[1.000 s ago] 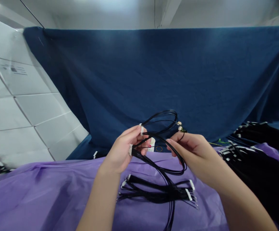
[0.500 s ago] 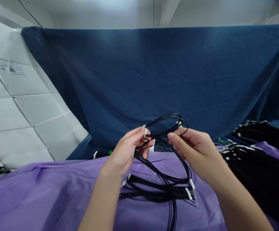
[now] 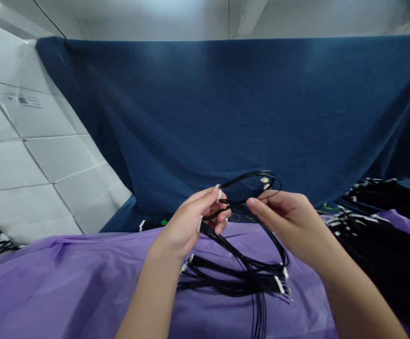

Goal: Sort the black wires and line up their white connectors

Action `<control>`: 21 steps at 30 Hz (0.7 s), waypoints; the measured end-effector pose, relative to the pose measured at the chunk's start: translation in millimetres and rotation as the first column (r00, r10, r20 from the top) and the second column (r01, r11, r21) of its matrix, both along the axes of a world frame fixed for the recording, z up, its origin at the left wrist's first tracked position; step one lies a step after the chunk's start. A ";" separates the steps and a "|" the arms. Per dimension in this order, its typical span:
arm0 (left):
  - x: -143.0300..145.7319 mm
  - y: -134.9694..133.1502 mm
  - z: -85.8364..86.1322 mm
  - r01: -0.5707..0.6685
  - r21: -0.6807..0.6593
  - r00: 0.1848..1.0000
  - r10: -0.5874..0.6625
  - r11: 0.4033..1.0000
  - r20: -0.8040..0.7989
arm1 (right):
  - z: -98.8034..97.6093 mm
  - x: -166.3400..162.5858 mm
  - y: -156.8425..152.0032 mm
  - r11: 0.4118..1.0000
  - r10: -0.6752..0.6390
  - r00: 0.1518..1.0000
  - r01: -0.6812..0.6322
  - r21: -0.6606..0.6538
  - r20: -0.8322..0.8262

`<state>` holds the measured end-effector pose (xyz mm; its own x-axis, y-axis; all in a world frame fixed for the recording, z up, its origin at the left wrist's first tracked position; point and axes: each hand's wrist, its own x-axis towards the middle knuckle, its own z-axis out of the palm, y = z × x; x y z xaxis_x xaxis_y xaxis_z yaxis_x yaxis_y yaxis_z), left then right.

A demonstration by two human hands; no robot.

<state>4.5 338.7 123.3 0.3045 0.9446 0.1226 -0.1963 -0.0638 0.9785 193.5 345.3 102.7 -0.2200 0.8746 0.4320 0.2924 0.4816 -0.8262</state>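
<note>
My left hand [image 3: 190,221] is closed on a looped black wire harness [image 3: 257,235], pinching it near its white connectors [image 3: 219,193]. My right hand [image 3: 289,221] is closed on the far side of the same loop, fingers curled round the wires. The loop hangs between both hands above a purple cloth [image 3: 67,282]. Under the hands a bundle of black wire harnesses [image 3: 233,278] with white connector ends lies flat on the cloth.
A dark blue cloth [image 3: 226,108] hangs as a backdrop. A large heap of black harnesses [image 3: 377,226] with white connectors fills the right side. White cartons [image 3: 31,160] stack on the left. Small rubber bands [image 3: 235,217] lie behind the hands.
The loop has flattened and dropped lower and to the right. Both hands have shifted slightly right, still gripping the harness.
</note>
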 end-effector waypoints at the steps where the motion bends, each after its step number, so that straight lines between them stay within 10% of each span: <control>1: -0.7 0.1 0.2 -0.010 0.010 1.000 0.010 1.000 0.004 | 0.8 1.2 -1.2 0.998 0.059 0.998 -0.058 -0.036 0.026; 8: 2.6 -1.5 -1.3 -0.064 -0.017 0.997 0.065 0.998 0.043 | 2.3 -11.0 -11.4 0.954 0.294 0.945 -0.298 0.008 0.140; 21: 9.3 -2.7 -2.5 -0.112 0.005 0.992 0.112 0.994 0.060 | -7.8 -34.4 -12.8 0.976 0.132 0.978 -0.156 0.149 0.161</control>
<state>13.8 336.1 120.8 0.1886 0.9712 0.1458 -0.2451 -0.0972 0.9646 159.1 332.5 94.9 -0.4109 0.7512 0.5166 0.3245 0.6500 -0.6871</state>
